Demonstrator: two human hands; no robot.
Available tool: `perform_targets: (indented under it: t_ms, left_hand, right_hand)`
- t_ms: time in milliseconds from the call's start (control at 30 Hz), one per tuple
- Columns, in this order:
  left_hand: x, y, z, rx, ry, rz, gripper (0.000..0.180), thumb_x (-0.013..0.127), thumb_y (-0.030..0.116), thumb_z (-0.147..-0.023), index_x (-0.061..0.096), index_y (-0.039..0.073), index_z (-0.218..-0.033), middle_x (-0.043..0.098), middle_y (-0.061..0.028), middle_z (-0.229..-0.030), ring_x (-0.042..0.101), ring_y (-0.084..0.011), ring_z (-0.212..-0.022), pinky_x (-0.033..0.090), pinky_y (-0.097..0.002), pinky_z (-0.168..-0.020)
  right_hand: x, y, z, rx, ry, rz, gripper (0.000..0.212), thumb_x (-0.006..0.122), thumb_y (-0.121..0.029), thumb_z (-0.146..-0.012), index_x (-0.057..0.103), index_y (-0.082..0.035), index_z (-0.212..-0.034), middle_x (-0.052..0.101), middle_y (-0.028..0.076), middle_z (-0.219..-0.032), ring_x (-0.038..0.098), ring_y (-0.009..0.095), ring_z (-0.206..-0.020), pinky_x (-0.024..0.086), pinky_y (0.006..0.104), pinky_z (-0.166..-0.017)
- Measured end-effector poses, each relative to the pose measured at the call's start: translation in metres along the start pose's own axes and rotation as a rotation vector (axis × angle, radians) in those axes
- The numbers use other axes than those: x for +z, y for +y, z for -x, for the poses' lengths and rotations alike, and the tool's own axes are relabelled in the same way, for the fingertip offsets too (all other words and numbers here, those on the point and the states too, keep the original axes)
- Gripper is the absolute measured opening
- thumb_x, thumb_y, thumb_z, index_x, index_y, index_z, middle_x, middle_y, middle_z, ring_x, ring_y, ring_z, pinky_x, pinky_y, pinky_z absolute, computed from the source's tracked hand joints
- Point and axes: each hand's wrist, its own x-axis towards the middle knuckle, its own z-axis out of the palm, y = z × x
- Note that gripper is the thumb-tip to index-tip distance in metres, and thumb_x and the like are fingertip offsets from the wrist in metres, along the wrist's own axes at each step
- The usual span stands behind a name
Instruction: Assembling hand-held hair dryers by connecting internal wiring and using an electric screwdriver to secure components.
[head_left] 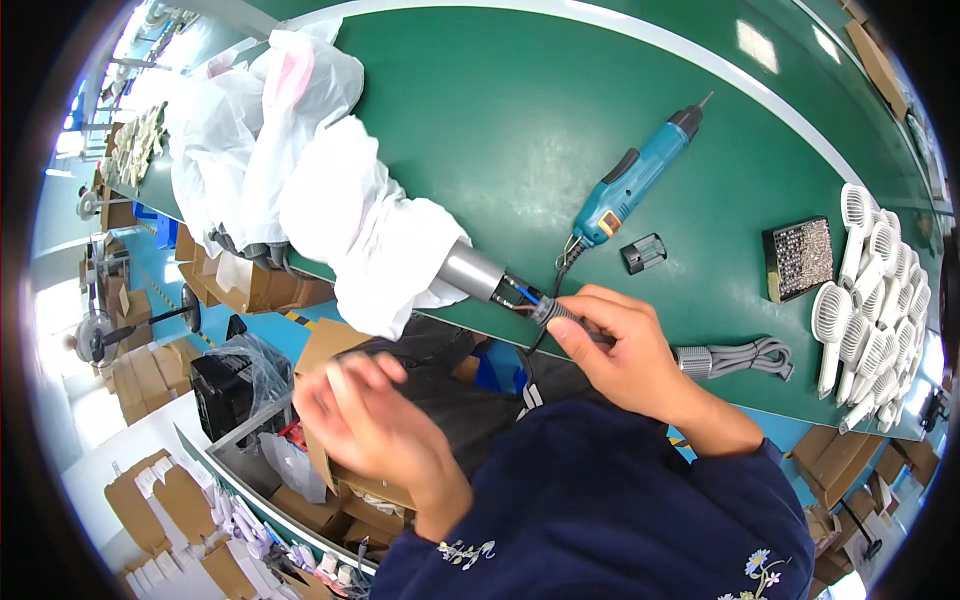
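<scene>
My right hand [630,350] is closed on a ribbed grey cord sleeve [553,312] at the table's near edge. Blue and dark wires [524,293] run from that sleeve into the end of a grey cylindrical handle [471,271]. The handle's other end is wrapped in a white plastic bag [380,240]. Off the table's near edge, my left hand [375,415] hangs slightly blurred, fingers loosely bent and apart, with nothing visible in it. Past my right wrist lies a bundled grey cord [745,358].
A teal electric screwdriver [635,175] lies on the green table [470,120], beside a small dark plastic part [643,254]. To the right are a black box of screws [798,259] and a pile of white hairbrush-like parts [875,310]. Cardboard boxes [265,290] stand below at left.
</scene>
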Motion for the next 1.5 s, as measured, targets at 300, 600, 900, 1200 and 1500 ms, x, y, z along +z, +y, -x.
perform_targets:
  t_ms: [300, 600, 900, 1200, 1500]
  left_hand:
    - [0.032, -0.039, 0.013, -1.126, -0.452, 0.173, 0.034, 0.051, 0.013, -0.096, 0.039, -0.002, -0.124, 0.057, -0.0222, -0.118, 0.058, -0.0318, -0.111, 0.050, -0.0437, -0.093]
    - [0.039, -0.055, 0.011, -1.109, -0.597, 0.201, 0.033, 0.050, 0.003, -0.094, 0.039, 0.001, -0.125, 0.054, -0.0243, -0.124, 0.054, -0.0351, -0.118, 0.045, -0.0442, -0.100]
    - [0.027, -0.073, 0.010, -1.029, -0.683, 0.298, 0.024, 0.053, 0.005, -0.094, 0.045, 0.003, -0.116, 0.062, -0.0197, -0.112, 0.058, -0.0327, -0.112, 0.047, -0.0428, -0.096]
    - [0.024, -0.085, 0.024, -0.815, -0.637, 0.193, 0.014, 0.055, 0.004, -0.093, 0.050, 0.001, -0.106, 0.066, -0.0195, -0.101, 0.064, -0.0304, -0.101, 0.049, -0.0411, -0.092]
    - [0.022, -0.081, 0.017, -0.926, -0.611, 0.300, 0.013, 0.053, 0.007, -0.095, 0.050, 0.001, -0.106, 0.066, -0.0204, -0.101, 0.064, -0.0309, -0.102, 0.049, -0.0415, -0.092]
  right_hand:
    - [-0.002, 0.002, 0.007, -0.037, -0.037, 0.061, 0.022, 0.070, -0.013, -0.084, 0.065, 0.002, -0.099, 0.057, 0.009, -0.075, 0.052, 0.017, -0.054, 0.041, 0.0288, -0.049]
    - [0.008, 0.009, 0.012, 0.038, 0.122, 0.228, 0.022, 0.070, -0.014, -0.083, 0.065, 0.002, -0.096, 0.058, 0.011, -0.075, 0.056, 0.025, -0.054, 0.045, 0.0334, -0.049]
    - [0.008, 0.008, 0.006, 0.232, 0.066, 0.040, 0.023, 0.067, -0.017, -0.088, 0.065, 0.004, -0.098, 0.054, 0.007, -0.067, 0.048, 0.013, -0.051, 0.035, 0.0283, -0.045]
    - [0.009, -0.005, -0.001, -0.023, 0.045, 0.404, 0.031, 0.071, -0.013, -0.079, 0.064, 0.004, -0.104, 0.055, 0.009, -0.077, 0.057, 0.021, -0.060, 0.045, 0.0292, -0.048]
    - [0.014, 0.009, -0.008, -0.013, -0.092, 0.167, 0.027, 0.070, -0.015, -0.082, 0.064, 0.003, -0.102, 0.059, 0.012, -0.082, 0.059, 0.026, -0.063, 0.047, 0.0333, -0.052]
